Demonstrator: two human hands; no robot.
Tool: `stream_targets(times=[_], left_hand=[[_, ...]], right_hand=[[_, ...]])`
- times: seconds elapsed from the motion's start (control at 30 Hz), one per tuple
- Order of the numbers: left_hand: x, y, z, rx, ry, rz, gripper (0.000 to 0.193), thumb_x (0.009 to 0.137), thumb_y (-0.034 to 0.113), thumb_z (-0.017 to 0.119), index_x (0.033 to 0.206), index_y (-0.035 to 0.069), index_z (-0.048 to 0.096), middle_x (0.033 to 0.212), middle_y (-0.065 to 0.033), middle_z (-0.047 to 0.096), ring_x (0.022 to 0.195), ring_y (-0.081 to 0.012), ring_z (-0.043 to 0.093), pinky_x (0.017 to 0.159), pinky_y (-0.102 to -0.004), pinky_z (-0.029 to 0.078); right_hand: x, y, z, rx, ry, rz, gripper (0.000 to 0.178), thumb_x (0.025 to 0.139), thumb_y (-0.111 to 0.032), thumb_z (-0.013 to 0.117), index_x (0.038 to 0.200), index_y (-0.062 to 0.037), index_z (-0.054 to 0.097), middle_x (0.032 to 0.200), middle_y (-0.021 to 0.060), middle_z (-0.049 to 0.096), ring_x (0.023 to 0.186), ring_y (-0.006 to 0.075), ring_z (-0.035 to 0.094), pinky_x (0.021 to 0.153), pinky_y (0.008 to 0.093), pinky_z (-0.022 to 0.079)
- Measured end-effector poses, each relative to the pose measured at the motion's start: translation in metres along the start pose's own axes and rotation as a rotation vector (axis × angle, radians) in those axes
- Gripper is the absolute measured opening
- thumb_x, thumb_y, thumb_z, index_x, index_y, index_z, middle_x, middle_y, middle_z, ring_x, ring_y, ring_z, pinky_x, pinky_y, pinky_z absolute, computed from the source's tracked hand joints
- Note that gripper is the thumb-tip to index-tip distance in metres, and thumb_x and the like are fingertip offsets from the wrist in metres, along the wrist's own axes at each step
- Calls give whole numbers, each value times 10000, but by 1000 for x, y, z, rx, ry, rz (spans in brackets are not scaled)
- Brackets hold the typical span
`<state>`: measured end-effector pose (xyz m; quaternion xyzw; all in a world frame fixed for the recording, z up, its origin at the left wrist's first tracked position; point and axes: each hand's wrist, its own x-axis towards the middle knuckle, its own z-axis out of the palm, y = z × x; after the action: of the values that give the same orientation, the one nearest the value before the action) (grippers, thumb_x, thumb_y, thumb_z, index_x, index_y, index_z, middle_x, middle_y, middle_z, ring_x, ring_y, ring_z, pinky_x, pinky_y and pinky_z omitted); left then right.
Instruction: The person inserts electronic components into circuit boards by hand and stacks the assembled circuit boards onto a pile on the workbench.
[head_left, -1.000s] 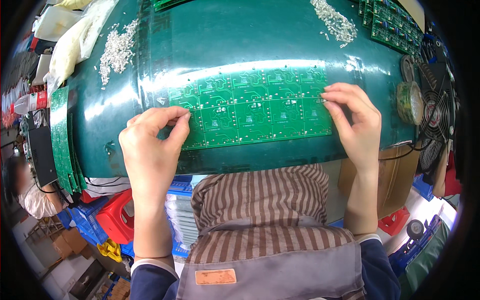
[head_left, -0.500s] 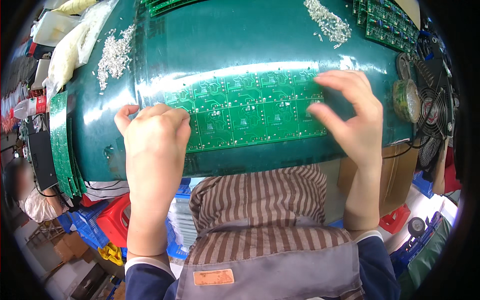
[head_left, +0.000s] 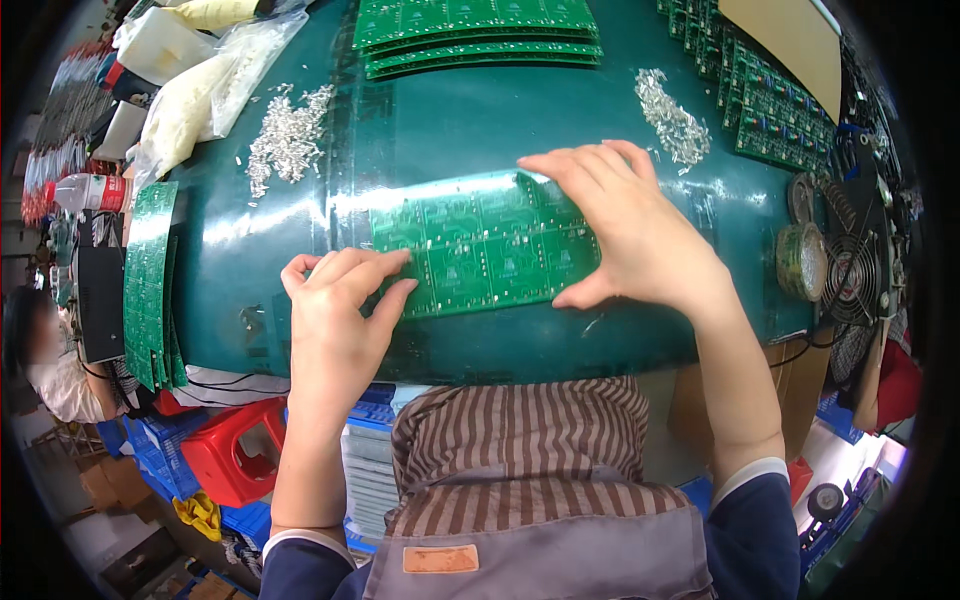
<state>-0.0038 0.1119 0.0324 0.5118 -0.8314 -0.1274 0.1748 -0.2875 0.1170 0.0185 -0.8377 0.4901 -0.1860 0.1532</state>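
A green circuit board panel (head_left: pixel 490 255), marked off into several repeated units, lies slightly tilted over the green table mat. At its left edge, my left hand (head_left: pixel 345 295) has thumb and fingertips closed together on the border. My right hand (head_left: pixel 625 235) spans the panel's right part, with the fingers at the far edge and the thumb at the near edge. The palm hides the panel's right end. The panel looks a little blurred.
Small clear parts lie in a left pile (head_left: pixel 290 140) and a right pile (head_left: pixel 673 120). Stacked green boards (head_left: pixel 480 50) stand at the back. Other boards (head_left: pixel 150 285) lie at the left edge, with populated boards (head_left: pixel 775 105) back right. A tape roll (head_left: pixel 802 262) sits near a fan (head_left: pixel 852 280).
My right hand has gone from spread fingers at the panel's right end to gripping it across both long edges. My left fingers have shifted at the left edge. The view has moved, showing more far boards.
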Motion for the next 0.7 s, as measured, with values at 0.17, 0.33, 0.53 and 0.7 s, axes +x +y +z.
stream_targets(times=[0.17,0.33,0.53,0.7], left_hand=[[5,-24,-15,68,124,-20,242,784,105,797,1019,62,759,907,-67,740,849,-190,696,908,-356,416],[6,-56,-34,-11,157,-124,205,802,105,778,993,33,757,911,-96,743,845,-207,705,868,-325,460],[0,-84,-55,-96,211,-203,197,829,82,769,995,-22,744,916,-127,738,851,-182,697,793,-296,524],[-6,-146,-99,232,432,-302,338,833,142,787,1132,8,708,1096,-128,715,1019,-236,683,920,-325,503]], right_hand=[[32,32,-1,-70,51,-16,1036,518,-305,940,1411,-91,458,1277,131,563,1252,321,506,1127,450,317],[60,47,-2,-104,81,25,1024,553,-314,928,1429,-98,445,1307,141,544,1270,327,490,1131,436,335],[71,52,2,-143,85,40,996,558,-282,884,1440,-151,440,1334,111,529,1272,338,456,1122,452,327],[71,54,0,-197,110,25,999,542,-333,899,1421,-115,475,1300,119,557,1261,310,458,1087,431,319]])
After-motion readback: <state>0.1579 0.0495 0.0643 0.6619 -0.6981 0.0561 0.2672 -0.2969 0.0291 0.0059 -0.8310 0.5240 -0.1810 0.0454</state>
